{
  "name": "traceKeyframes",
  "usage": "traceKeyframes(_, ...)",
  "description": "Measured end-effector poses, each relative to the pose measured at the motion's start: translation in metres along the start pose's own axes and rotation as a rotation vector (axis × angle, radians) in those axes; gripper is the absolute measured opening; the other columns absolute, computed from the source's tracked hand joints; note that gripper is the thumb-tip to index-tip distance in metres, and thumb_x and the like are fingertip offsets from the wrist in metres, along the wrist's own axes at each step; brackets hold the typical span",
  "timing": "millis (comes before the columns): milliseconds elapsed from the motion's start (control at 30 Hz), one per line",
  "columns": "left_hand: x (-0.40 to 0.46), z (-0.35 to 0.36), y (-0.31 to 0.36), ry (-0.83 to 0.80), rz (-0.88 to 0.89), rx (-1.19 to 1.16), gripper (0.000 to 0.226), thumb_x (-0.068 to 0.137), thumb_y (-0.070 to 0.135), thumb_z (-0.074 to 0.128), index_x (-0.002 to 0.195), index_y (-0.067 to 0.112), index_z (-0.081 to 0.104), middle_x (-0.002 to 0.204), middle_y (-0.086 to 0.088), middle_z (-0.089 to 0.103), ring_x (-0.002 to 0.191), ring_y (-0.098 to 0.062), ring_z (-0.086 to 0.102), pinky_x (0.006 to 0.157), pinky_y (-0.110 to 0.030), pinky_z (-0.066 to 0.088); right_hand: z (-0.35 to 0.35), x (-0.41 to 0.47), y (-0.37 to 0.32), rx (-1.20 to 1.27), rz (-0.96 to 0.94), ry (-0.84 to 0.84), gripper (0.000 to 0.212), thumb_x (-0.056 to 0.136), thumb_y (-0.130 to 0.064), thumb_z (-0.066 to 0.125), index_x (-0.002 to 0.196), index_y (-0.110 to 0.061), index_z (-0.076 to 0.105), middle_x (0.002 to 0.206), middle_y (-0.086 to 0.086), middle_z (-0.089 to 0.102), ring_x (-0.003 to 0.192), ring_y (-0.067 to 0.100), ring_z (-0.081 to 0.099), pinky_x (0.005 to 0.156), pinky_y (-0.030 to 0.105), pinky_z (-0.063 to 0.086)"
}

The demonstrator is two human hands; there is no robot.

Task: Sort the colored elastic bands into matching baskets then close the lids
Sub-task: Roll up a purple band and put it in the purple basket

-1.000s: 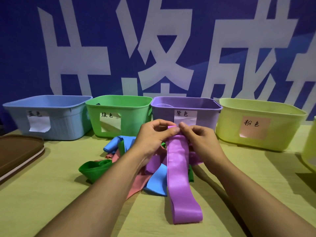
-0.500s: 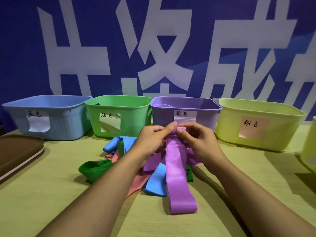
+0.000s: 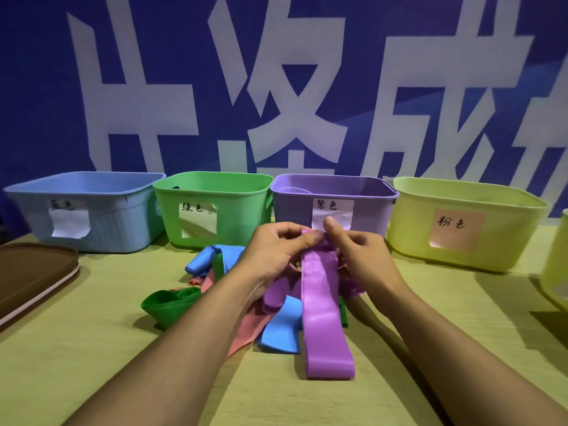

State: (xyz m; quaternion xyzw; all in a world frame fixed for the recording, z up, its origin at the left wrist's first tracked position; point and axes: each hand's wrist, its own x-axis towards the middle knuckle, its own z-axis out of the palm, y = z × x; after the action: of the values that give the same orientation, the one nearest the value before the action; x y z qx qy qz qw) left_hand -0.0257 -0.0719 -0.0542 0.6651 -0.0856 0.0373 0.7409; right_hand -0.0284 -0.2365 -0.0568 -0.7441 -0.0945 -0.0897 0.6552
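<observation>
A long purple band (image 3: 322, 315) lies stretched toward me over a pile of bands. My left hand (image 3: 276, 253) and my right hand (image 3: 356, 256) both pinch its far end, just in front of the purple basket (image 3: 368, 207). In the pile are a green band (image 3: 167, 304), blue bands (image 3: 281, 330) and a pink band (image 3: 246, 333). Along the back stand a blue basket (image 3: 107, 216), a green basket (image 3: 233, 210), the purple one and a yellow-green basket (image 3: 498, 241) with a pink label. All four are open on top.
A brown lid (image 3: 27, 278) lies at the table's left edge. Part of another yellow-green container (image 3: 556, 272) shows at the far right. A blue wall with large white characters rises behind the baskets.
Both hands have gathered the purple band's far end, drawing its near end away from me along the table. The pile and baskets have stayed put.
</observation>
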Motion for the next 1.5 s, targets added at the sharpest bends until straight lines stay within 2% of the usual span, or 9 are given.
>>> traceKeyframes(267,-0.001,-0.001,0.003,-0.012,0.006,-0.077,0.018,0.08,0.002,0.082,0.095,0.009,0.074,0.091,-0.012,0.076,0.078,-0.021,0.07,0.051,-0.022,0.05,0.0,0.005,0.006,0.013,-0.131,0.01,0.026,0.092,-0.039,0.073,0.083,-0.015,0.079,0.073,0.0,0.074,0.065,0.009,0.059,0.058,0.026,0.048)
traceKeyframes(500,-0.002,-0.003,0.004,-0.084,-0.046,-0.15,0.028,0.079,-0.007,0.077,0.102,0.008,0.071,0.096,-0.014,0.076,0.08,-0.02,0.073,0.075,-0.032,0.059,-0.003,0.004,0.007,0.083,-0.131,-0.053,0.01,0.094,-0.022,0.072,0.097,-0.014,0.077,0.08,-0.004,0.077,0.07,0.005,0.067,0.053,0.018,0.05)
traceKeyframes(667,0.0,0.0,0.004,-0.094,-0.055,-0.113,0.05,0.083,0.03,0.079,0.119,-0.003,0.068,0.108,-0.02,0.076,0.092,-0.025,0.07,0.082,-0.028,0.056,-0.005,0.005,0.006,0.087,-0.173,-0.1,0.022,0.087,-0.026,0.075,0.105,-0.014,0.076,0.096,0.002,0.079,0.092,0.016,0.074,0.077,0.03,0.06)
traceKeyframes(867,-0.001,0.003,0.0,-0.02,-0.019,-0.034,0.036,0.094,0.03,0.071,0.099,-0.005,0.067,0.049,0.008,0.053,0.041,-0.002,0.043,0.045,-0.013,0.037,-0.005,0.004,0.007,0.052,-0.227,-0.11,0.03,0.08,-0.035,0.077,0.107,-0.022,0.076,0.099,0.0,0.079,0.09,0.011,0.072,0.072,0.023,0.052)
traceKeyframes(1067,-0.002,0.004,0.002,-0.036,0.018,-0.06,0.043,0.064,0.048,0.09,0.086,0.012,0.081,0.093,-0.025,0.074,0.08,-0.026,0.058,0.065,-0.032,0.043,-0.003,-0.002,0.0,0.038,-0.117,-0.082,0.038,0.086,-0.058,0.066,0.103,-0.026,0.077,0.097,-0.002,0.078,0.096,0.016,0.073,0.09,0.046,0.061)
traceKeyframes(1133,-0.002,0.003,0.002,-0.041,0.001,-0.051,0.027,0.072,0.038,0.085,0.082,0.013,0.079,0.087,-0.019,0.076,0.07,-0.021,0.06,0.064,-0.03,0.043,-0.001,-0.004,-0.005,-0.018,-0.053,-0.046,0.051,0.082,-0.071,0.059,0.087,-0.025,0.08,0.075,0.003,0.074,0.07,0.016,0.069,0.071,0.046,0.059)
traceKeyframes(1233,-0.003,0.004,0.004,-0.047,-0.001,-0.011,0.012,0.087,0.023,0.078,0.086,0.012,0.072,0.066,0.0,0.069,0.049,-0.006,0.056,0.054,-0.024,0.041,0.0,-0.005,-0.008,-0.033,0.006,0.007,0.057,0.086,-0.067,0.061,0.076,-0.014,0.077,0.056,0.005,0.057,0.046,0.018,0.056,0.048,0.031,0.046)
traceKeyframes(1367,-0.004,0.003,0.003,-0.049,0.016,-0.012,0.015,0.082,0.022,0.082,0.09,0.014,0.073,0.083,-0.007,0.073,0.064,-0.013,0.064,0.05,-0.021,0.044,0.0,-0.004,-0.005,-0.023,-0.059,0.004,0.051,0.091,-0.055,0.065,0.081,-0.006,0.076,0.06,0.008,0.056,0.045,0.015,0.05,0.042,0.024,0.04)
traceKeyframes(1500,-0.002,0.001,0.003,-0.043,0.032,-0.08,0.012,0.083,0.007,0.081,0.091,0.014,0.075,0.094,-0.012,0.075,0.088,-0.025,0.07,0.062,-0.026,0.052,0.0,-0.003,-0.003,-0.009,-0.097,-0.028,0.04,0.091,-0.05,0.066,0.087,-0.013,0.079,0.071,0.002,0.07,0.062,0.009,0.06,0.057,0.026,0.052)
